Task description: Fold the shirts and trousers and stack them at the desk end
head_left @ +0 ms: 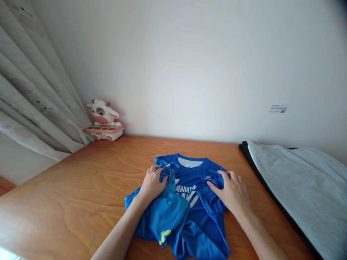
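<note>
A blue T-shirt (200, 216) with white lettering lies on the wooden table in front of me, its white-lined neck opening toward the wall. The lower part is bunched and folded, with a lighter blue area and a yellow mark showing. At its left shoulder, my left hand (152, 183) has thumb and fingers closed on gathered cloth. Over on the right shoulder, my right hand (233, 191) grips the fabric between thumb and fingers, beside a small white star logo. The fingertips of both hands are partly hidden in the folds.
On the right lies a grey cloth (303, 187) over a black one (268, 187). A toy cow with a keyboard (104, 121) stands in the far left corner, near the curtain (35, 86). Behind the wooden table (81, 187) rises a white wall bearing a small label (278, 108).
</note>
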A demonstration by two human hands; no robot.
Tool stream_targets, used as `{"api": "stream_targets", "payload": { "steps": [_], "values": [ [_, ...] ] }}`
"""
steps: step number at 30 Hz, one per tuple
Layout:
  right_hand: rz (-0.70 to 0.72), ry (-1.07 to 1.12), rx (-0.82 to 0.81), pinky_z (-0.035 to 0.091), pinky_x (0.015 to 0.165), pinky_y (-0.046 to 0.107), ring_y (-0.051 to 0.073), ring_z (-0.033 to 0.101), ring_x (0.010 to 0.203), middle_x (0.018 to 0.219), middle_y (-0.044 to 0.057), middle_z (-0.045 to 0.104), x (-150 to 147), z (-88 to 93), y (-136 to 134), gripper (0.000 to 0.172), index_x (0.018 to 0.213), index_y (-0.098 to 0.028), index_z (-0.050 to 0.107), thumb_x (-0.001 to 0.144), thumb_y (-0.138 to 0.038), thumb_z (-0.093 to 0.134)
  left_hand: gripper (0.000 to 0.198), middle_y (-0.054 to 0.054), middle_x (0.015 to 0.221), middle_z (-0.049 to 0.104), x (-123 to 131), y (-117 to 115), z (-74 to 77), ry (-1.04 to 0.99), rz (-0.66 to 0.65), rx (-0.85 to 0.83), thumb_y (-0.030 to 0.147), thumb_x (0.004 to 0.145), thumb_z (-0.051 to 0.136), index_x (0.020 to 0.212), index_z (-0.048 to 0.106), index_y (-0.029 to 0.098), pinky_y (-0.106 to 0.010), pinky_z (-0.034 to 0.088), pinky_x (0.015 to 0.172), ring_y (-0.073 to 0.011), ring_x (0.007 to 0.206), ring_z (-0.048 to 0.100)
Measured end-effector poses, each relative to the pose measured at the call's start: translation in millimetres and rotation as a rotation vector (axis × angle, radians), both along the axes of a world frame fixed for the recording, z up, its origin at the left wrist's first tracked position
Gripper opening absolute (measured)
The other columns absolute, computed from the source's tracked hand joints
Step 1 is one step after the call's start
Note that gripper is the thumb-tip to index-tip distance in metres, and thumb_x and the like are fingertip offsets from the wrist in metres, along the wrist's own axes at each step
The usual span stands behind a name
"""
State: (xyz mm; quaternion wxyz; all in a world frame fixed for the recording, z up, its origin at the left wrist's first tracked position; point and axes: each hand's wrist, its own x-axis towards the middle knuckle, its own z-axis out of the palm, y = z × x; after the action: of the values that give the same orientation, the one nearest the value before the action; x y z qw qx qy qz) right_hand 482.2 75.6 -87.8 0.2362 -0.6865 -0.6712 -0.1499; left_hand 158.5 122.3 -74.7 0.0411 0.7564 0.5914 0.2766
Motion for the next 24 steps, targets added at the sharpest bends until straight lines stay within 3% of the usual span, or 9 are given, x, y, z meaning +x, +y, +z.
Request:
{"api": "stream_targets", "payload": {
  "steps": [4,6,10,12,15,17,20,22,24],
  "values": [
    [-0.087,0.093,-0.102,0.05,0.066,0.039,0.03,0.065,0.079,0.096,0.012,0.062,11.8,-4.0,2.1,0.056,0.112,-0.02,0.068,0.083,-0.067,0.063,0.014,-0.009,0.102,0.075,-7.8,5.5,6.4,-0.244,-0.04,-0.113,0.031,0.083,0.065,0.088,0.076,0.024,-0.042,0.054,0.094,-0.0292,0.1,0.071],
    [-0.083,0.222,-0.173,0.05,0.062,0.037,0.027,0.066,0.075,0.096,0.01,0.064,17.4,-8.4,5.3,0.046,0.107,-0.022,0.069,0.084,-0.061,0.063,0.018,-0.006,0.091,0.077,-9.7,7.2,11.2,-0.457,-0.063,-0.201,0.04,0.081,0.068,0.086,0.075,0.024,-0.039,0.055,0.086,-0.0276,0.091,0.072],
    [0.111,0.395,-0.208,0.053,0.078,0.038,0.025,0.069,0.086,0.095,0.008,0.071,34.6,-12.0,14.1,0.021,0.095,-0.025,0.071,0.085,-0.035,0.056,0.041,-0.004,0.079,0.074,-14.6,12.4,20.3,-0.985,-0.01,-0.34,0.057,0.068,0.078,0.084,0.071,0.02,-0.033,0.056,0.073,-0.0242,0.079,0.071],
    [0.13,0.414,-0.127,0.053,0.084,0.039,0.026,0.069,0.088,0.096,0.009,0.072,46.5,-9.5,16.6,0.022,0.094,-0.025,0.07,0.086,-0.033,0.051,0.042,-0.003,0.078,0.073,-20.9,16.9,23.8,-1.223,0.063,-0.345,0.054,0.067,0.08,0.087,0.07,0.019,-0.033,0.057,0.072,-0.0234,0.077,0.072],
    [-0.001,0.371,0.118,0.052,0.09,0.044,0.031,0.065,0.101,0.104,0.015,0.07,63.2,-2.9,15.4,0.028,0.104,-0.021,0.068,0.089,-0.035,0.049,0.032,-0.004,0.08,0.072,-36.3,25.5,26.3,-1.424,0.245,-0.199,0.044,0.073,0.074,0.094,0.069,0.02,-0.037,0.059,0.075,-0.024,0.08,0.073],
    [-0.086,0.311,0.24,0.05,0.094,0.047,0.034,0.061,0.112,0.113,0.02,0.065,68.8,1.5,11.6,0.034,0.115,-0.016,0.066,0.091,-0.032,0.047,0.032,-0.005,0.088,0.072,-48.6,30.1,25.5,-1.47,0.399,-0.061,0.038,0.078,0.069,0.105,0.067,0.021,-0.041,0.06,0.08,-0.025,0.087,0.073],
    [-0.184,0.185,0.303,0.048,0.096,0.053,0.04,0.055,0.122,0.131,0.027,0.055,63.9,6.5,5.3,0.039,0.121,-0.011,0.064,0.093,-0.032,0.048,0.05,-0.01,0.118,0.067,-63.0,31.1,23.0,-1.392,0.587,0.143,0.028,0.078,0.068,0.126,0.057,0.022,-0.044,0.054,0.099,-0.0264,0.115,0.066],
    [-0.19,0.11,0.294,0.048,0.095,0.055,0.041,0.056,0.121,0.138,0.026,0.053,53.5,8.4,3.2,0.038,0.118,-0.013,0.067,0.096,-0.038,0.048,0.057,-0.011,0.136,0.057,-65.9,28.2,21.5,-1.122,0.631,0.316,0.025,0.076,0.07,0.131,0.052,0.022,-0.046,0.044,0.111,-0.0272,0.132,0.054],
    [-0.1,0.082,0.257,0.05,0.092,0.051,0.038,0.062,0.115,0.132,0.022,0.06,41.6,8.3,3.2,0.039,0.111,-0.016,0.069,0.099,-0.043,0.045,0.047,-0.011,0.14,0.055,-61.8,24.6,20.2,-0.78,0.532,0.436,0.026,0.08,0.067,0.125,0.055,0.023,-0.048,0.04,0.115,-0.0281,0.138,0.047]
  ]
}}
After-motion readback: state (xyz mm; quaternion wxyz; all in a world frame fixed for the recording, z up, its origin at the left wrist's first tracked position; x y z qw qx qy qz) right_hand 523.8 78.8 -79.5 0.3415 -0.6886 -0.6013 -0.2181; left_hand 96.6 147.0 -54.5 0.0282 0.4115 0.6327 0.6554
